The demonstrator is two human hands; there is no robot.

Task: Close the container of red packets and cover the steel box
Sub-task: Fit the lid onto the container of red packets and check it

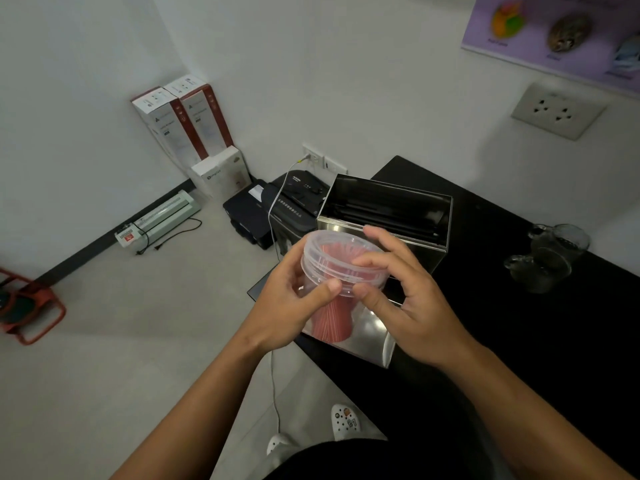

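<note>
While the left hand point(294, 299) wraps around the clear container point(337, 271) of red packets point(330, 322), held above the black counter point(519, 323) in front of the open steel box point(388, 216), the right hand point(405, 299) pinches the clear lid point(341, 252) at its rim. Whether the lid is fully seated is hard to tell. The left palm hides much of the container's wall, and the hands cover the steel box's lower front.

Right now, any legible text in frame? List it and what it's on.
"implus" (first letter unclear): white carton on the floor by the wall.
"27": charm on the white clog.
Too blurred to read: the tall red-and-white cartons, the shredder, the laminator's red label, the purple poster.
</note>
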